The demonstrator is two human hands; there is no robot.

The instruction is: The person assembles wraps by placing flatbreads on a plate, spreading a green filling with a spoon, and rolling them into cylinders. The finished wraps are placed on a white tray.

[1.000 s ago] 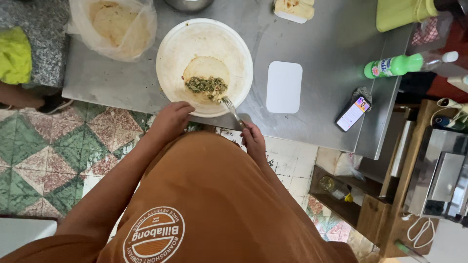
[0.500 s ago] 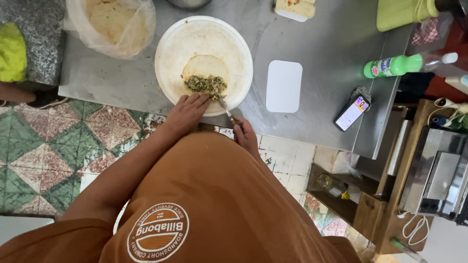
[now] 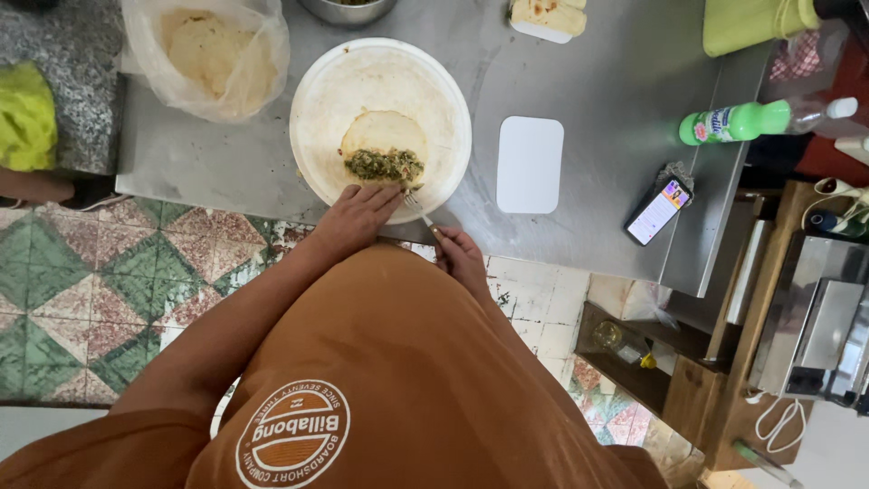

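Note:
A round white board [image 3: 317, 118] lies on the steel counter with a small flatbread [image 3: 384, 133] on it. Green chopped filling [image 3: 385, 164] covers the flatbread's near edge. My left hand [image 3: 358, 215] rests at the board's near rim, fingertips touching the flatbread's edge by the filling. My right hand [image 3: 460, 256] is at the counter's front edge and holds a metal fork [image 3: 417, 205] whose tines reach the filling.
A plastic bag of flatbreads [image 3: 206, 52] sits left of the board. A white rectangular lid [image 3: 529, 164], a phone [image 3: 658, 211] and a green bottle [image 3: 751, 120] lie to the right. A metal bowl [image 3: 347, 9] is at the back. A green tiled floor is below.
My left hand moved up from the counter's edge onto the board's rim beside the filling. The fork stays at the filling.

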